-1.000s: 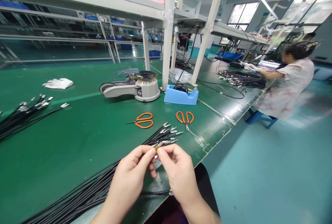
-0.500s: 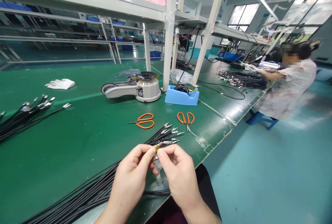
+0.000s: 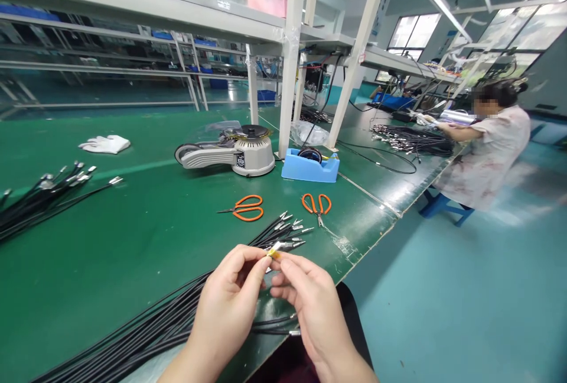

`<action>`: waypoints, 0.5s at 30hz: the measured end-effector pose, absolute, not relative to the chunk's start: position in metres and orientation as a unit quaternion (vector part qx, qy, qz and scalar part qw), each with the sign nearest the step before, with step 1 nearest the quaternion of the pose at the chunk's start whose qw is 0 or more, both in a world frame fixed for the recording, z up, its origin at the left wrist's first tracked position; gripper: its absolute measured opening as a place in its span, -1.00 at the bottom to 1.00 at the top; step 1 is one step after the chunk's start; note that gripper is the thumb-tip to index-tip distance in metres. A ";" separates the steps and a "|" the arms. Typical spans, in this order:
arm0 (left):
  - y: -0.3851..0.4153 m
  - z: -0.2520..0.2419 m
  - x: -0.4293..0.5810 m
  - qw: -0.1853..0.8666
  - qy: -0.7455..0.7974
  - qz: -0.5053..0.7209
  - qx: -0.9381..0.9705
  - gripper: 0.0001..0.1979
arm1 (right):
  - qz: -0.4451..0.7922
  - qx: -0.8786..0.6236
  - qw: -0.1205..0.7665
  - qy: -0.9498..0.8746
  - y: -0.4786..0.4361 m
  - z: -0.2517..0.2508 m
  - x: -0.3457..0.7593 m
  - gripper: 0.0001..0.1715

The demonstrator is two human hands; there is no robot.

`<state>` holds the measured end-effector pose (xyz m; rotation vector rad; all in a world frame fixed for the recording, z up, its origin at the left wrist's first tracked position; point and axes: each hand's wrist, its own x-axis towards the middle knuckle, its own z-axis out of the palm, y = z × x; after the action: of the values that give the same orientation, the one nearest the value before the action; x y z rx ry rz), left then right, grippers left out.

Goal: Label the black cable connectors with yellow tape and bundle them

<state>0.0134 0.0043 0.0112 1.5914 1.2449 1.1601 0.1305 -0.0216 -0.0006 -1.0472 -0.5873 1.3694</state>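
Between my hands is a cable end with a silvery metal connector (image 3: 276,246) pointing away from me. A small piece of clear yellow tape (image 3: 271,252) sits around or against it. My left hand (image 3: 233,297) is closed, pinching this cable end between thumb and forefinger. My right hand (image 3: 312,297) has its forefinger at the tape and its thumb close by, other fingers curled; it appears to grip the tape's edge. Beneath my hands lies a bundle of black cables (image 3: 163,318), their metal-tipped ends (image 3: 290,229) fanned out just beyond my fingers.
Orange-handled scissors (image 3: 248,208) and orange-handled snips (image 3: 317,205) lie ahead. Behind stand a grey tape machine (image 3: 252,155) and a blue tape dispenser (image 3: 310,167). More cables (image 3: 57,194) and a white glove (image 3: 106,144) lie left. A person (image 3: 491,135) sits at the right.
My right thumb has drawn back from the connector and my right fingers have loosened slightly. More of the metal tip and yellow tape shows now. My left hand keeps its pinch.
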 end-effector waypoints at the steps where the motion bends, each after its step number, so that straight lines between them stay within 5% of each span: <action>1: 0.004 0.011 0.013 0.386 0.487 0.459 0.635 -0.84 | 0.606 -0.443 0.618 -0.233 -0.023 0.000 0.131 -0.71; 6: 0.002 0.011 0.012 0.328 0.488 0.466 0.661 -0.85 | 0.619 -0.420 0.639 -0.179 -0.025 -0.002 0.135 -0.61; 15: 0.005 0.003 0.012 0.283 0.480 0.451 0.697 -0.85 | 0.565 -0.440 0.639 -0.281 -0.018 -0.010 0.129 -0.75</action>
<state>0.0116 0.0047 0.0031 1.8660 1.2865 1.2080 0.1288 -0.0177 -0.0102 -1.0039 -0.6415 1.2888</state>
